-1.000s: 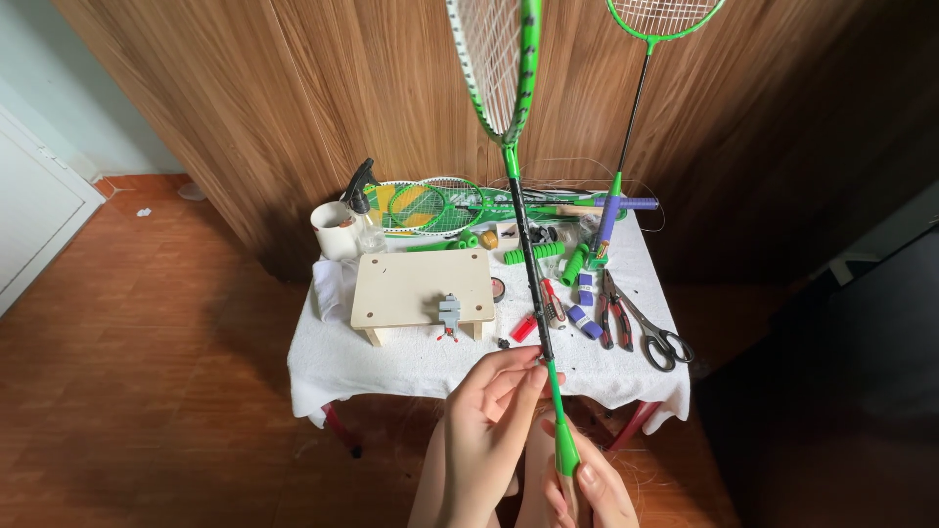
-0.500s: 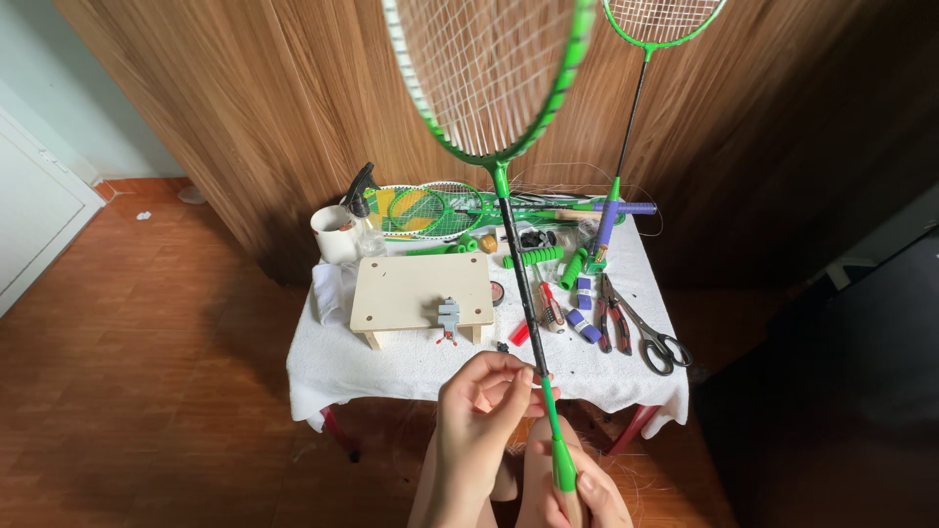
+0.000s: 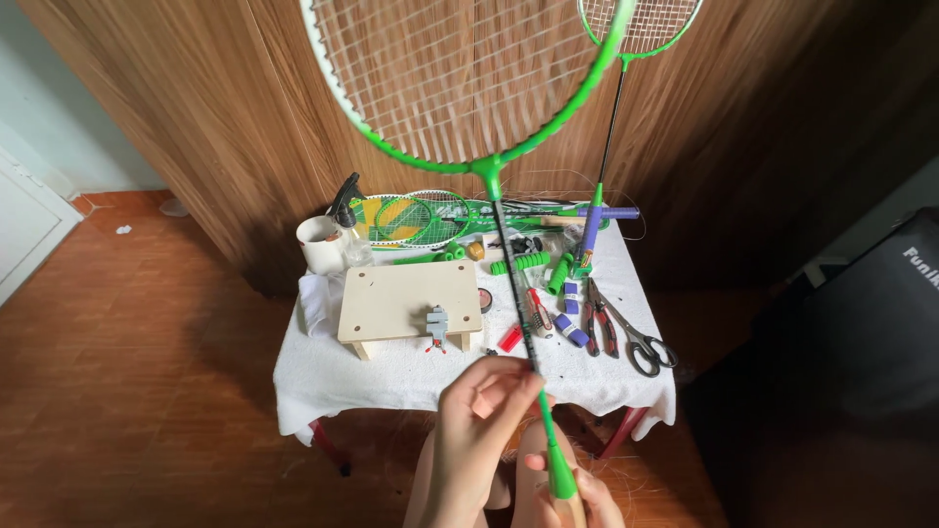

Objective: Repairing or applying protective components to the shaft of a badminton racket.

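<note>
I hold a green-framed badminton racket (image 3: 468, 88) upright in front of me, its strung head facing me at the top of the head view. My left hand (image 3: 479, 430) pinches the thin dark shaft (image 3: 511, 284) just above the green cone. My right hand (image 3: 577, 499) grips the wooden handle at the bottom edge and is mostly cut off. Below the racket stands a small table under a white cloth (image 3: 323, 376).
On the table: a wooden block (image 3: 406, 298) with a small metal clamp, a white cup (image 3: 321, 242), a spray bottle, a flat racket (image 3: 416, 217), green and purple grip rolls, pliers (image 3: 599, 323), scissors (image 3: 641, 342). A second racket (image 3: 611, 127) leans on the wood wall. A dark bag is on the right.
The racket has turned about its shaft: its head went from edge-on to full face toward me. My left hand slid slightly along the shaft; the right hand stayed on the handle.
</note>
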